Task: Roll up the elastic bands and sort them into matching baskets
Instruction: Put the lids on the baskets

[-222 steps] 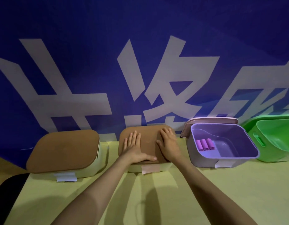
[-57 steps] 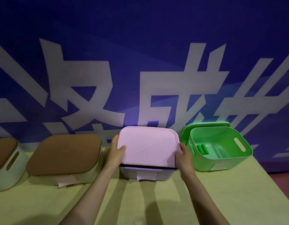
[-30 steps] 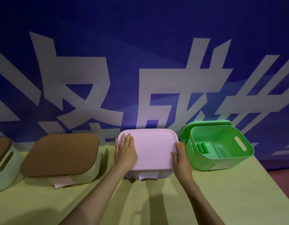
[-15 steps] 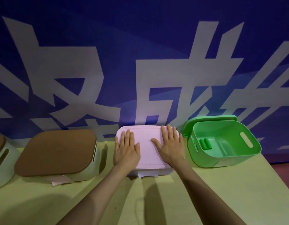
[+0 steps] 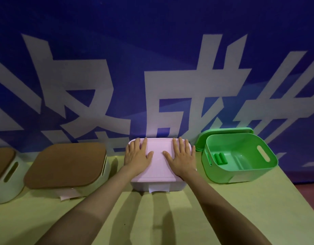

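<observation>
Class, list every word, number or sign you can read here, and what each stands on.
"成", probably: large white character on the blue banner, its foot hidden behind the pink basket.
Other white banner characters: cut off, not readable whole.
The paper tab on the pink basket: no text legible.
The paper slip on the cream basket: no text legible.

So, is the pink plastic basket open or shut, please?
Shut: its flat pink lid sits on top, under the left hand and right hand.
</observation>
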A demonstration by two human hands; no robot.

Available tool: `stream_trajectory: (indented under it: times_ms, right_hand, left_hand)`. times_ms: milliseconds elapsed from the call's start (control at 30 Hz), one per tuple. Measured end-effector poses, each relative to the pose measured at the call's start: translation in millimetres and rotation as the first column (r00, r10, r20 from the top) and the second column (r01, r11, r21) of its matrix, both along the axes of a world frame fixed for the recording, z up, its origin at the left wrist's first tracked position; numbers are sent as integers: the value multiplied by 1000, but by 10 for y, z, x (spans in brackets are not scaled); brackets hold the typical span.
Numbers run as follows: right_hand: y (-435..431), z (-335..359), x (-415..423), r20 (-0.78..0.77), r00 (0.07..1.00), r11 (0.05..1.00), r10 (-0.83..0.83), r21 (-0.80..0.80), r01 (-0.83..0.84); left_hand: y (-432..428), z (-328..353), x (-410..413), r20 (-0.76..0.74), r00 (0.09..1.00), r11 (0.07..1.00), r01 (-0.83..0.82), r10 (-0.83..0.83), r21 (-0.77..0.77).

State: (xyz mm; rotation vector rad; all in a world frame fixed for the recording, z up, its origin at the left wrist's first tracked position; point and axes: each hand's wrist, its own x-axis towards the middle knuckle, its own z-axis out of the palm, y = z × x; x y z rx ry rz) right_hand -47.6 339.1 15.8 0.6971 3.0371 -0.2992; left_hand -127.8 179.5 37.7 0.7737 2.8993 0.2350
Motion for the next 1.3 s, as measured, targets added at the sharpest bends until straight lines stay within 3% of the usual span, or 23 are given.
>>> stream_trajectory:
  times_ms: [400,633,767,900,1000,1100,1200,1300]
  right_hand:
    - [27,-94,-58,-28,999,999,26,34,-25]
    - [28,-4,-57,10,999,999,50,-15,-50]
    - [120,111,-64,-11,999,980,53,-191,-54]
    - [313,326,-94,-7,1000,938,13,-346,-15]
    - [452,454,1,-125,991,877,-41,-480,-24]
    - [635,603,198,-183,965,739,-185,-673,14]
    - [1009,746,366,-268,932,736,-246,-677,0]
    - [1529,881,521,-302,901,737,-312,-676,28]
  left_hand:
    - [-33,-174,-112,-31,999,998,26,-28,-54]
    - [-40,-71,-106,77,996,998,36,-33,-42]
    - [25,103,-117,171,985,999,0,6,-33]
    - [176,273,-128,65,997,999,-33,34,-12]
    - [342,333,-9,49,999,993,-21,16,114]
    - [627,468,188,179,983,948,-27,-32,318]
    - [1084,677,338,333,941,858,-117,-66,500]
    - [1576,849,491,496,862,772,-247,-100,585]
